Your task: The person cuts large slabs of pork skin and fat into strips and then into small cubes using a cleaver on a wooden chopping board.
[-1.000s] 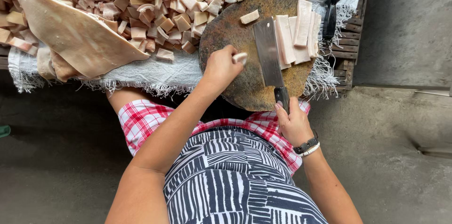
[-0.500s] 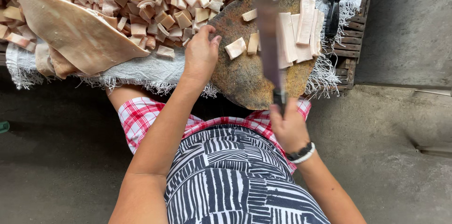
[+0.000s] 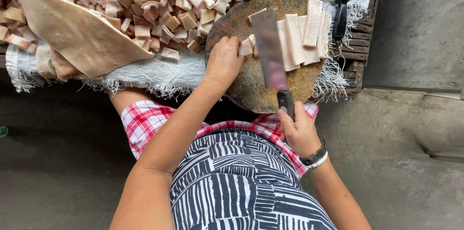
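— Right hand (image 3: pixel 298 131)?
— Clenched on the cleaver (image 3: pixel 271 58) handle, blade above the round chopping block (image 3: pixel 251 85).
— Left hand (image 3: pixel 224 60)?
— Fingers curled over a cut strip piece (image 3: pixel 246 47) on the block, beside the blade.

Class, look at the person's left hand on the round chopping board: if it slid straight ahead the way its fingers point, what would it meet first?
The left hand would probably first meet the small cut pieces at its fingertips, then the cleaver; depth is unclear.
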